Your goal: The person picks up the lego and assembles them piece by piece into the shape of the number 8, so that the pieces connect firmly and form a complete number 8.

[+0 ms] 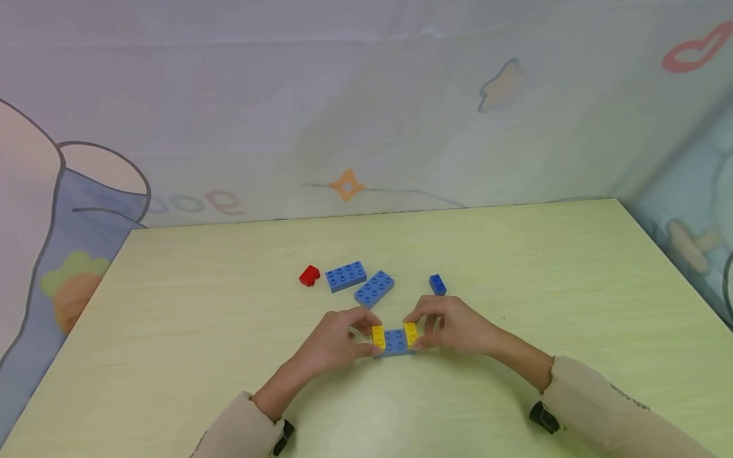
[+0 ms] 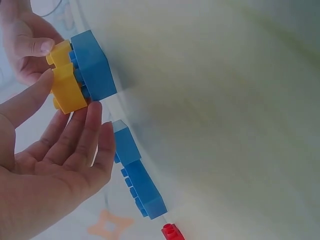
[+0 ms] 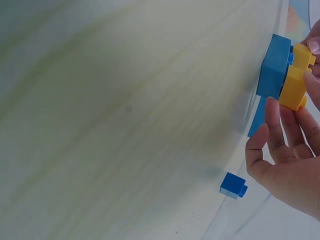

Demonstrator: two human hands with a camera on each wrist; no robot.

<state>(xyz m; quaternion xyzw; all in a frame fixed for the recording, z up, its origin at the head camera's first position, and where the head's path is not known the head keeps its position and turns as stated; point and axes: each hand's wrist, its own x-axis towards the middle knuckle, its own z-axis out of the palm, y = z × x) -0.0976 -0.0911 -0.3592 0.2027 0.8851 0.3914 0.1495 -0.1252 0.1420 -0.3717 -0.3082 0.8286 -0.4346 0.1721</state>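
A light blue building block (image 1: 395, 341) lies flat on the table before me, two yellow blocks standing on its ends. My left hand (image 1: 338, 340) pinches the left yellow block (image 1: 378, 337) between thumb and fingers. On the other end, my right hand (image 1: 455, 326) pinches the right yellow block (image 1: 410, 334) in the same way. Studs of the blue block show between the two yellow ones. In the left wrist view the yellow block (image 2: 69, 88) sits against the studded side of the blue block (image 2: 94, 65); whether it is fully pressed down I cannot tell.
Behind the hands lie two more light blue blocks, one (image 1: 346, 277) farther left and one (image 1: 375, 289) nearer. A small red block (image 1: 310, 275) is left of them. A small dark blue block (image 1: 438, 285) lies behind my right hand. A printed cloth (image 1: 366, 114) hangs along the table's back edge.
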